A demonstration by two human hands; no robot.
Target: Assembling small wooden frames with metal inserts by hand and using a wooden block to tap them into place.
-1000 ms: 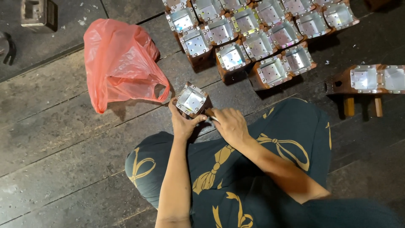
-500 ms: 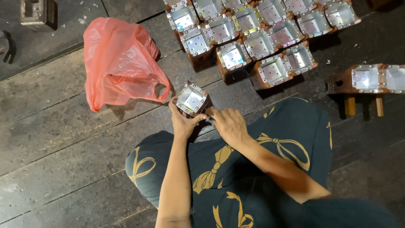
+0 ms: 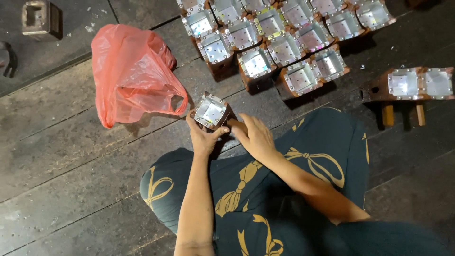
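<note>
I sit on a dark plank floor with my legs crossed in dark cloth printed with gold bows. My left hand (image 3: 203,136) grips a small square wooden box (image 3: 211,111) lined with shiny metal sheet, its open side facing up. My right hand (image 3: 253,135) rests against the box's right side, fingers curled at its lower edge. What the right fingers pinch is hidden.
Several similar metal-lined boxes (image 3: 270,42) stand in rows at the top. A red plastic bag (image 3: 130,76) lies to the left of the box. A double box with wooden pegs (image 3: 407,87) sits at the right. A metal block (image 3: 38,16) is at top left.
</note>
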